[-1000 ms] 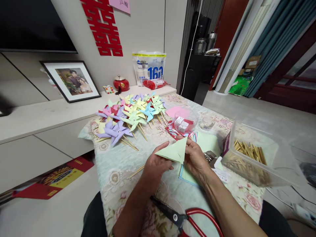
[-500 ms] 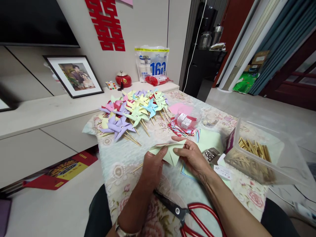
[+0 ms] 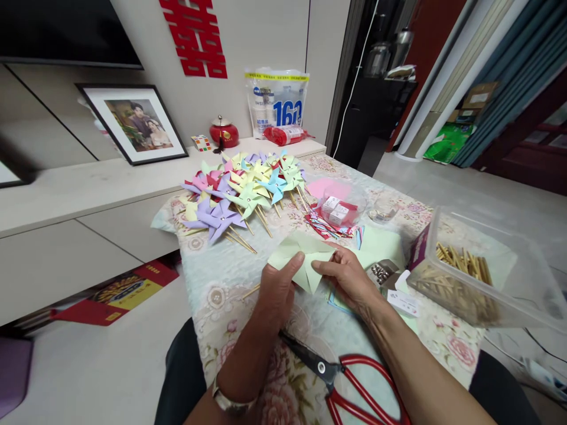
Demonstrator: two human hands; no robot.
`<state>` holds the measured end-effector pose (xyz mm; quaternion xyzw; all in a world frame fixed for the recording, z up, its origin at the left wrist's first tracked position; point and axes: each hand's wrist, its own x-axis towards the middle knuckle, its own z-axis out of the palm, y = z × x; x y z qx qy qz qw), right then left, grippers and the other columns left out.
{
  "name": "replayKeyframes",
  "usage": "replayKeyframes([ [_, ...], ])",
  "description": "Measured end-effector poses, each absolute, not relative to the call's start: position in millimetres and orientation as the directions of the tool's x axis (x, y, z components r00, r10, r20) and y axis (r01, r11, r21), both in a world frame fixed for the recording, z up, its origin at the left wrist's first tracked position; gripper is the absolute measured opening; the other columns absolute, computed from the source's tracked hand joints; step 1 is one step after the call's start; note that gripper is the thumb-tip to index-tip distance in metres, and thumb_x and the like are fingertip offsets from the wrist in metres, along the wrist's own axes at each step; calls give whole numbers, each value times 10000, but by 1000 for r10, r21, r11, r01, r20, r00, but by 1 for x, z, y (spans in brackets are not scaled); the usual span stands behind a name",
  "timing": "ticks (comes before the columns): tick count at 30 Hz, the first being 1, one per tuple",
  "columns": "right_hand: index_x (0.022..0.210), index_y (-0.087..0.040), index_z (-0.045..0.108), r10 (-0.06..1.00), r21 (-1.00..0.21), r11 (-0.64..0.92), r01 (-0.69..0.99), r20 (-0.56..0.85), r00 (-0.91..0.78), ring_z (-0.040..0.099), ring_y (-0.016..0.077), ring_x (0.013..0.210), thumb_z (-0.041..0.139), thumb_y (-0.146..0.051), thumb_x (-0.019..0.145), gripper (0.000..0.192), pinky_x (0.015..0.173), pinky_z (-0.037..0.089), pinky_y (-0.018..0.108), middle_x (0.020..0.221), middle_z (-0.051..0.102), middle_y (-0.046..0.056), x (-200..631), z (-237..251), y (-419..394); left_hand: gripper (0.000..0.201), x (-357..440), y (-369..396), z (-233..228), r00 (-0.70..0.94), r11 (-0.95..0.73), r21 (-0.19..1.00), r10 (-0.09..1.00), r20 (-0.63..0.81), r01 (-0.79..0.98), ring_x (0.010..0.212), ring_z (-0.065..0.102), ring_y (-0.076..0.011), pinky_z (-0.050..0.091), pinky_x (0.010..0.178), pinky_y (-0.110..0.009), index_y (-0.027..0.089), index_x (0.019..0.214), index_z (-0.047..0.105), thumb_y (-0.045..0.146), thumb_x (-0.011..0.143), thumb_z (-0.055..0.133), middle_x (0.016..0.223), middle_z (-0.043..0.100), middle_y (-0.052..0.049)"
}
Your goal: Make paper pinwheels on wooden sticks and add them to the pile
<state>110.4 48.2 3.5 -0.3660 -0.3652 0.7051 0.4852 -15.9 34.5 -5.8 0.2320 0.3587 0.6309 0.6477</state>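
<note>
A pale green paper sheet [image 3: 297,244], with slits cut into it, is held up between both hands over the table. My left hand [image 3: 279,289] pinches its left side, thumb on the near face. On the right side my right hand [image 3: 348,274] grips it the same way, fingers behind the paper. A wooden stick [image 3: 251,291] pokes out beside my left hand; whether the hand touches it I cannot tell. Below the hands lie red-handled scissors [image 3: 328,372], blades pointing away to the left.
Finished paper pinwheels [image 3: 248,198] are heaped at the far left. To the right stand a clear plastic box of sticks [image 3: 460,295], a small box of metal fasteners [image 3: 381,273] and a clear round container [image 3: 341,203]. Green paper [image 3: 381,245] lies near them on the floral tablecloth [image 3: 217,313].
The green paper has opened flatter, its far corner now raised into view. Both hands stay on it, and the left thumb sits higher. The whole view has shifted slightly.
</note>
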Motion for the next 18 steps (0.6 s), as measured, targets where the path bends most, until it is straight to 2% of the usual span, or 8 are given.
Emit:
replayKeyframes([
  [3, 1017, -171, 721, 952, -881, -258, -398, -161, -260, 709, 242, 784, 829, -190, 615, 416, 745, 527, 357, 873, 782, 53, 111, 3, 48, 563, -16, 34, -5, -84, 92, 753, 978, -192, -651, 978, 695, -264, 526, 817, -326, 167, 1132, 691, 297, 611, 859, 1030, 765, -70],
  [7, 1074, -186, 710, 961, -899, -226, -374, -143, -237, 690, 212, 709, 832, -234, 646, 448, 684, 516, 332, 827, 772, 35, 114, 0, 50, 566, -17, 33, -3, -109, 93, 768, 972, -207, -634, 975, 694, -280, 534, 784, -324, 152, 1111, 704, 302, 589, 862, 996, 771, -78],
  [14, 1059, -183, 700, 963, -892, -244, -382, -175, -207, 700, 215, 684, 843, -248, 645, 443, 701, 534, 359, 803, 773, 34, 117, -2, 52, 438, -16, 35, -4, -139, 97, 786, 964, -228, -611, 811, 708, -277, 548, 711, -340, 133, 920, 751, 293, 528, 864, 861, 780, -77],
  [18, 1047, -182, 705, 964, -892, -244, -379, -182, -192, 710, 227, 692, 847, -234, 628, 445, 678, 532, 353, 819, 781, 42, 116, -2, 52, 469, -17, 34, -6, -122, 105, 791, 967, -222, -603, 831, 716, -277, 555, 750, -360, 133, 999, 746, 283, 568, 853, 895, 780, -74],
])
